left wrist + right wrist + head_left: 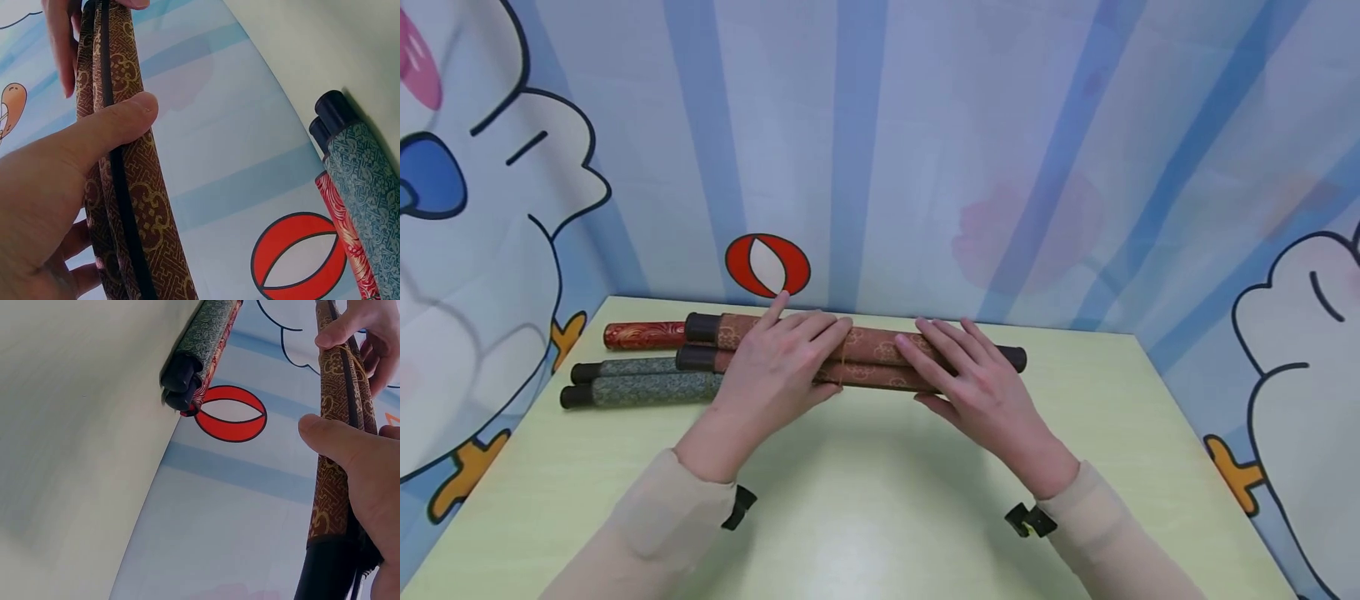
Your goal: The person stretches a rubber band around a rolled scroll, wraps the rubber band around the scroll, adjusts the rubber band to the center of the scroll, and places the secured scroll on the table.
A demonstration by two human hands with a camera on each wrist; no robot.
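Observation:
Both hands grip a brown scroll (876, 346), rolled from both sides into two parallel rolls, with gold patterning and black end caps. My left hand (778, 358) holds it left of the middle, its thumb pressed across the near side in the left wrist view. My right hand (977, 383) grips nearer the right end, fingers over the top and thumb on the near side. A thin cord (842, 360) circles the scroll between the hands. In the right wrist view, the brown scroll (331, 500) shows a dark strip between its rolls.
On the table's left lies a grey-green scroll (655, 389) with two black-capped rolls. Behind it is a red and gold patterned scroll (643, 335), partly hidden by the brown one. The pale table (865, 517) meets a printed cloth backdrop (910, 167) at its back edge.

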